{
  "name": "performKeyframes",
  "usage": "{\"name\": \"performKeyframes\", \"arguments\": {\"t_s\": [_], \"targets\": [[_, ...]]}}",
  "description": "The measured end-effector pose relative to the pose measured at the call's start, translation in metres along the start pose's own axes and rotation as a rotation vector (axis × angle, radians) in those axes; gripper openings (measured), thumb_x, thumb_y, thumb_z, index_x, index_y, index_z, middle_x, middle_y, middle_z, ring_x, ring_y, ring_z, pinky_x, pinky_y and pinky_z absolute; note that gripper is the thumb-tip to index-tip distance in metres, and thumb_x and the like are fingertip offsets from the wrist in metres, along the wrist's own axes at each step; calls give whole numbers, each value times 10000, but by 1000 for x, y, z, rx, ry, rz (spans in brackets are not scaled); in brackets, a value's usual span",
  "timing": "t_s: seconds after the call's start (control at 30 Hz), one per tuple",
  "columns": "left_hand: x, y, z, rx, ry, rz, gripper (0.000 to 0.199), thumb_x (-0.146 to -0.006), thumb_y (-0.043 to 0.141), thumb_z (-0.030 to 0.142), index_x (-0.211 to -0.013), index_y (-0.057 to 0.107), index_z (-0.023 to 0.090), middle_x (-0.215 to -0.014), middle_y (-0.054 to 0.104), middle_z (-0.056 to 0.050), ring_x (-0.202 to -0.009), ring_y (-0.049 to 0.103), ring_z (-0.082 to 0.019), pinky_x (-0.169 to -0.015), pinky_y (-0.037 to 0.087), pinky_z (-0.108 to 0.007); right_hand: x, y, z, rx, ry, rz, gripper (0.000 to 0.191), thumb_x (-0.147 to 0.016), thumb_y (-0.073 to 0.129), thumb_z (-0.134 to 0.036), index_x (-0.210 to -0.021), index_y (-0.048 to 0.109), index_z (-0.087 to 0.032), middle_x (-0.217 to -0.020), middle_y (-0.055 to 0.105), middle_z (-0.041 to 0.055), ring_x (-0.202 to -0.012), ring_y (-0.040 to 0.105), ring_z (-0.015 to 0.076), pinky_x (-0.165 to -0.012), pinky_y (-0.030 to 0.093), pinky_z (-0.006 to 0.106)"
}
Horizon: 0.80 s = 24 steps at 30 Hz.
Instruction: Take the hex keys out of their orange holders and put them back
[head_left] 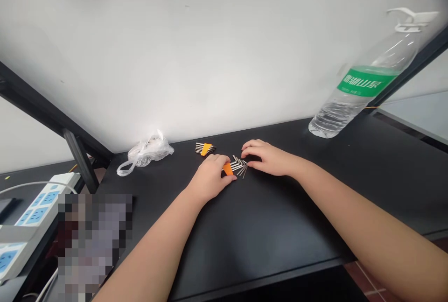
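Observation:
My left hand (211,178) is closed around the orange holder (228,168) of a hex key set, just above the black tabletop. Several silver L-shaped hex keys (238,164) stick out of the holder to the right. My right hand (265,157) is by their bent ends, thumb and fingers curved and apart; a fingertip seems to touch a key, but I see nothing gripped. A second hex key set (206,149) in an orange holder lies on the table just behind my left hand.
A crumpled clear plastic bag (147,151) lies at the back left. A large water bottle (360,85) with a green label and white handle stands at the back right. White power strips (42,208) with blue sockets are at the far left, beside a black metal frame (45,101).

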<state>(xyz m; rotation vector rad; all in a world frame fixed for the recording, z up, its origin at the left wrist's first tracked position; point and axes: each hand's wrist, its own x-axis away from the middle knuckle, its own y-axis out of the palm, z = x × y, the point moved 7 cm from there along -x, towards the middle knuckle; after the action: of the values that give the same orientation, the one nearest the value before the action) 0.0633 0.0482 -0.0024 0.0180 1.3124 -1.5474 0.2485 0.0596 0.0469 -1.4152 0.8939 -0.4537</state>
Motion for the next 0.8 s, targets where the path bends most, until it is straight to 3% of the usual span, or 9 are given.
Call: {"name": "performKeyframes", "arguments": {"t_s": [0.2,0.37,0.5,0.8], "targets": [[0,-1,1,5,-1,-2,408,-848,781,381,-1199,626,241,-1177,681,-53,-1116,615,-261,-959,532,-410,3,-7,-2,-63,-1,31,239,-912,602,-334,-1107,717,-256,-1237,630,80,-1097,631,257,-945,548,426],[1,-1,0,-2,3,6,440,-841,788,386,-1220,620,238,-1173,684,-58,-1102,624,-263,-947,535,-413,-1,3,-23,4,-94,55,357,-959,597,-401,-1291,697,-315,-1463,555,64,-1330,529,299,-1102,456,492],[1,0,0,-4,15,8,391,-858,764,375,-1189,612,235,-1165,688,-58,-1115,622,-265,-941,536,-413,-9,19,-39,75,-147,70,288,-1003,543,-356,-1217,735,-344,-1484,570,22,-1356,522,290,-1109,425,524],[0,-1,1,-38,-1,9,370,-835,779,385,-1123,610,226,-1100,681,-58,-1058,637,-266,-902,549,-414,-13,20,-23,175,-139,73,258,-994,560,-324,-1145,766,-289,-1409,653,42,-1296,596,290,-1020,498,490]]}}
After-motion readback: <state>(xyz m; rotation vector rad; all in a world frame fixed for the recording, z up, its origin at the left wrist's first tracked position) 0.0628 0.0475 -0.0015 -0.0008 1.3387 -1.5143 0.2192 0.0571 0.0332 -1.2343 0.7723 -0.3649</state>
